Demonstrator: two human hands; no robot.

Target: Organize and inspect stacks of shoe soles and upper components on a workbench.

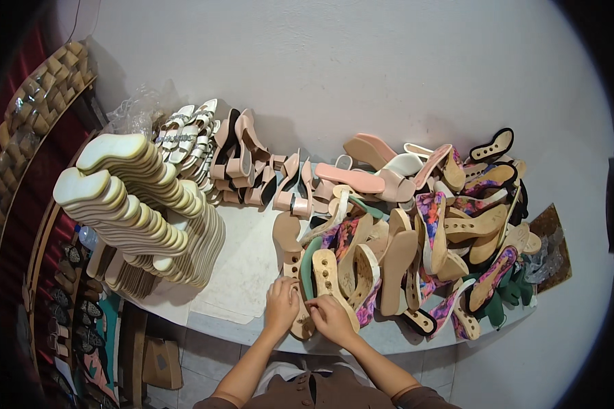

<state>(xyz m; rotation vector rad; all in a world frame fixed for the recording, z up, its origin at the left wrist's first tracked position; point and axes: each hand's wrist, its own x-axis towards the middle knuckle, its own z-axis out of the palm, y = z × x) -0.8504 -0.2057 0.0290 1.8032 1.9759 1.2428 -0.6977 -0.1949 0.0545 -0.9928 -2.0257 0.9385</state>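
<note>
Near the front edge of the table, my left hand [282,305] bends its fingers over a tan shoe sole [288,235] that has a row of round holes. My right hand [333,320] is closed, its fingertips pinched at the lower end of a slim green sole piece [308,269] beside the tan one. Whether the green and tan parts are joined, I cannot tell. Just right of them lies another tan wedge sole [326,269] with holes, partly beneath my right hand. A wedge [366,273] with a pale rim and floral side rests beyond it.
Tall stacks of cream foot-shaped soles [126,204] stand at the left. White sandals [184,133] and pink block-heeled shoes [242,160] line the wall. Floral and tan wedges pile up to the right, near dark green pieces [505,300]. A shoe rack [71,293] is at lower left.
</note>
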